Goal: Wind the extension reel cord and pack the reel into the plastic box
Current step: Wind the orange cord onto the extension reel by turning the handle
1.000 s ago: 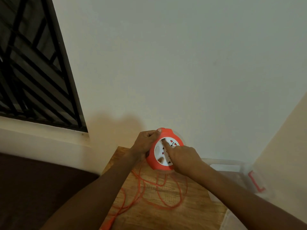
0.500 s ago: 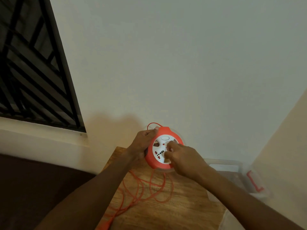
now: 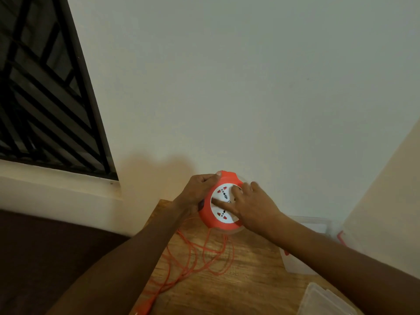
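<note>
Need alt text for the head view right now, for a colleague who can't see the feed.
Two bare hands hold an orange extension reel above a wooden table: the left hand grips its rim, the right hand lies on its white socket face. Loose orange cord trails over the table, and a clear plastic box stands at the right.

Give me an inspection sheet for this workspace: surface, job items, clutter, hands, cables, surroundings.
Surface: wooden table, bare wood visible in front.
Job's things: orange extension reel with white socket face, held up above the table; clear plastic box at the right, with a red latch.
Clutter: clear plastic lid at the lower right.
Hands: left hand has its grip on the reel's rim; right hand lies on the socket face, index finger straight across it.
Cables: orange cord hangs from the reel in loose loops on the table, not yet wound in.
Surroundings: pale wall; barred window at the left.
</note>
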Tool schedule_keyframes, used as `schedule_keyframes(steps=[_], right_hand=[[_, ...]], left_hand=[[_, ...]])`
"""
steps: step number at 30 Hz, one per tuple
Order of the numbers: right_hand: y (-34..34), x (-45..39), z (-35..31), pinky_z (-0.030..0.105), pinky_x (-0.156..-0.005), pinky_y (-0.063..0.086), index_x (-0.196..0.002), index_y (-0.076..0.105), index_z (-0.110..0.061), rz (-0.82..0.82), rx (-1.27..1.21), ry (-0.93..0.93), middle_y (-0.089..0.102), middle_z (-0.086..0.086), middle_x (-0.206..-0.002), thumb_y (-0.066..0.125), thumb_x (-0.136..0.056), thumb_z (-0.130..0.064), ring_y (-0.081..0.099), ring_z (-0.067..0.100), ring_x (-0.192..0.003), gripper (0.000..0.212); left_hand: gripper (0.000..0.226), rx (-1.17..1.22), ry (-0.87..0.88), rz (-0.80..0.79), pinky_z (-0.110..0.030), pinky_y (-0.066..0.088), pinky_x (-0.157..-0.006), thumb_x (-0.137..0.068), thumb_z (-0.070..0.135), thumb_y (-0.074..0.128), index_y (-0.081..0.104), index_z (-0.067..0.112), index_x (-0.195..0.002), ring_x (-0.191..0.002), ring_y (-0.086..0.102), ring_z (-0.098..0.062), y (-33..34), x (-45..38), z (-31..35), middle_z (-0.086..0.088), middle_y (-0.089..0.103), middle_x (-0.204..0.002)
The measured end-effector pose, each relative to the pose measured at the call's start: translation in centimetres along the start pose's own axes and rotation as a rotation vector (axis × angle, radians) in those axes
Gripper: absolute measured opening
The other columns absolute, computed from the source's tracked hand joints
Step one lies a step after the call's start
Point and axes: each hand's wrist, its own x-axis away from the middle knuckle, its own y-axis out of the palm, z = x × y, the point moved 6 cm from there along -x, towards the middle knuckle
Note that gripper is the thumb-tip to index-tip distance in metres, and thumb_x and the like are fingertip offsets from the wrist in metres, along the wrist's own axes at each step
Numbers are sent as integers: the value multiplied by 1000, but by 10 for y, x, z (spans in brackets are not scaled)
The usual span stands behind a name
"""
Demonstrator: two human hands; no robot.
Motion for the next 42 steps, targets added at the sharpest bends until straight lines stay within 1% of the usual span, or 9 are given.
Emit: schedule_keyframes(steps=[5,10,13,17,22,28,32,38,42], right_hand=[[11,-3,0,48,-92,48,-156,2,-20,-85,-132,289,56,22,-130,59,-94,-36,60,39,-110,86],[25,-1,13,38,-89,52,-154,16,-17,-81,-822,681,56,9,-139,66,-86,-44,61,28,-115,88],[28,4,11,36,-91,51,-153,21,-16,-56,-949,718,56,8,-140,68,-86,-42,60,27,-117,86],[11,11,13,37,-80,56,-144,38,-20,71,-554,543,66,7,-126,63,-88,-43,67,27,-101,66],[0,11,-5,49,-83,59,-135,54,-22,89,-233,14,54,17,-139,83,-74,-21,57,38,-118,67],[-6,17,8,43,-74,59,-121,66,-26,9,-116,-141,39,13,-153,81,-78,-19,53,35,-119,46],[-7,22,9,44,-82,56,-122,64,-33,-37,-27,-213,24,6,-161,77,-84,-26,47,36,-127,41],[-11,16,3,48,-92,51,-124,64,-31,-59,62,-246,30,6,-159,80,-80,-33,45,38,-130,47],[-9,14,-6,51,-97,47,-119,67,-29,-78,132,-296,30,5,-159,79,-82,-29,45,38,-128,39]], left_hand=[[30,-8,98,111,-50,66,-81,-101,42,63,83,20,-96,-88,80,-33,4,0,5,-10,83,-96],[27,48,82,172,-36,65,-68,-102,37,63,83,24,-90,-83,81,-26,7,5,-3,-7,83,-93],[28,74,52,180,-33,64,-64,-103,35,63,83,26,-87,-81,81,-26,6,6,-7,-7,83,-92],[26,109,19,142,-32,63,-63,-103,36,62,81,19,-97,-79,81,-24,6,7,-7,-7,83,-93],[29,100,26,59,-37,65,-70,-103,38,61,83,19,-100,-88,80,-30,10,7,-6,-12,82,-102],[34,64,1,-16,-47,65,-81,-103,40,60,78,11,-107,-89,78,-35,9,6,-10,-16,80,-103],[38,62,-19,-36,-51,65,-83,-103,42,59,75,9,-114,-95,77,-41,5,4,-11,-18,79,-108],[41,40,-40,-76,-48,66,-79,-99,46,61,75,12,-116,-94,78,-39,2,4,-11,-15,80,-109],[42,-15,-24,-112,-55,64,-87,-101,46,59,75,12,-120,-98,77,-40,3,2,-9,-15,80,-111]])
